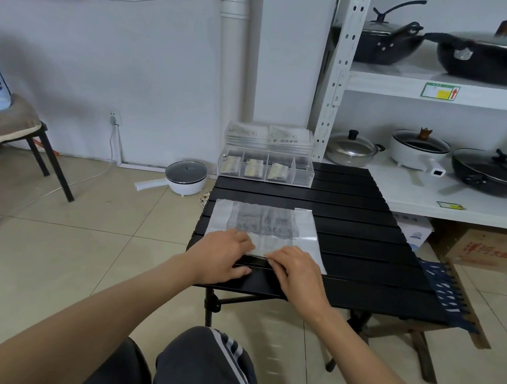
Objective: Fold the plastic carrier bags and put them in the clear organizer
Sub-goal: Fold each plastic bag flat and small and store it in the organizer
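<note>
Here we press both the left hand (223, 257) and right hand (297, 271) flat on the carrier bag (262, 227) at its six o'clock edge, fingers spread, seemingly to crease it before the organizer (265, 169) at twelve

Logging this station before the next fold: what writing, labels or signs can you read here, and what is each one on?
Cardboard box: red printed characters, too blurred to quote.
Upper shelf label: red up arrow beside a yellow block; text too small.
Lower shelf label: unreadable.
Carrier bag under both hands: dark print showing through, unreadable.
Stacked bags on the clear organizer: upside-down print, unreadable.
</note>
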Demonstrator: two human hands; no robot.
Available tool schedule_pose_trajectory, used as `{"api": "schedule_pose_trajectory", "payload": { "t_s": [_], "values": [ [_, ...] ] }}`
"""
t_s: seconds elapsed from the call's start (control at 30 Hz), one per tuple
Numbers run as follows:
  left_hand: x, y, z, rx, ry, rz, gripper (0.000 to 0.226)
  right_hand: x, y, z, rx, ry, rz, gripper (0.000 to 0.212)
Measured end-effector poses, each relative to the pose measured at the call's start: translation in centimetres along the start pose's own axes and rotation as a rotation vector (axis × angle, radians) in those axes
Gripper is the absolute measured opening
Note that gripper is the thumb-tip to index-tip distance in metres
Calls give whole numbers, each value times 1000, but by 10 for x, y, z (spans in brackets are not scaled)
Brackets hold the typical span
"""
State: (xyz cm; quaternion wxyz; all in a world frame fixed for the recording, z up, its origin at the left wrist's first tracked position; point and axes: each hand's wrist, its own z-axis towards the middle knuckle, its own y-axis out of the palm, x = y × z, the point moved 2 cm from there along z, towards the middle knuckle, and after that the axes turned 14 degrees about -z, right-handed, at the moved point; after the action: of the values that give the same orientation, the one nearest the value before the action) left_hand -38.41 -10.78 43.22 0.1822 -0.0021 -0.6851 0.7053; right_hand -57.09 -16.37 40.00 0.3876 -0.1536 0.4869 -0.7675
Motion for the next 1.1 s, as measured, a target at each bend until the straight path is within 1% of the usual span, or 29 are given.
{"api": "schedule_pose_trajectory", "payload": {
  "t_s": [0.07, 0.17, 0.27, 0.4, 0.43, 0.5, 0.57, 0.6, 0.7, 0.77, 0.8, 0.83, 0.93, 1.0, 1.03, 1.1],
  "values": [
    [-3, 5, -5, 12, 8, 23, 33, 4, -6, -3, -12, -37, 8, 13],
    [-7, 4, -12, 35, 29, -16, 33, 16, -15, -10, -31, -72, -63, 11],
    [-11, -2, -17, -1, 29, -77, 34, 38, -24, -16, -37, 12, -96, 13],
    [-16, -12, -17, -84, -8, -164, 34, 60, -25, -16, -109, 194, 124, 30],
    [-16, -15, -17, -94, -35, -192, 35, 62, -24, -15, -129, 225, 188, 32],
    [-14, -19, -17, -88, -80, -261, 35, 64, -20, -11, -148, 265, 253, 28],
    [-15, -21, -21, -38, -107, -348, 35, 67, -16, -7, -160, 307, 250, 21],
    [-18, -21, -25, -5, -131, -393, 39, 69, -14, -6, -165, 339, 251, 19],
    [-35, -18, -43, 87, -270, -521, 65, 75, -8, -4, -177, 424, 293, 15],
    [-44, -14, -55, 200, -337, -563, 72, 78, -6, -3, -186, 452, 309, 23],
    [-47, -12, -59, 265, -368, -589, 69, 80, -4, -2, -186, 456, 315, 28],
    [-49, -10, -60, 329, -401, -623, 62, 80, -4, 0, -184, 454, 327, 27],
    [-53, -6, -56, 497, -506, -762, 29, 74, -11, 6, -151, 497, 411, 10],
    [-55, -5, -49, 575, -544, -832, 14, 72, -14, 10, -140, 535, 452, 12],
    [-55, -6, -45, 602, -559, -871, 11, 72, -14, 11, -141, 546, 458, 11],
    [-55, -8, -40, 623, -596, -973, 14, 73, -14, 14, -146, 560, 468, 4]
  ]
}}
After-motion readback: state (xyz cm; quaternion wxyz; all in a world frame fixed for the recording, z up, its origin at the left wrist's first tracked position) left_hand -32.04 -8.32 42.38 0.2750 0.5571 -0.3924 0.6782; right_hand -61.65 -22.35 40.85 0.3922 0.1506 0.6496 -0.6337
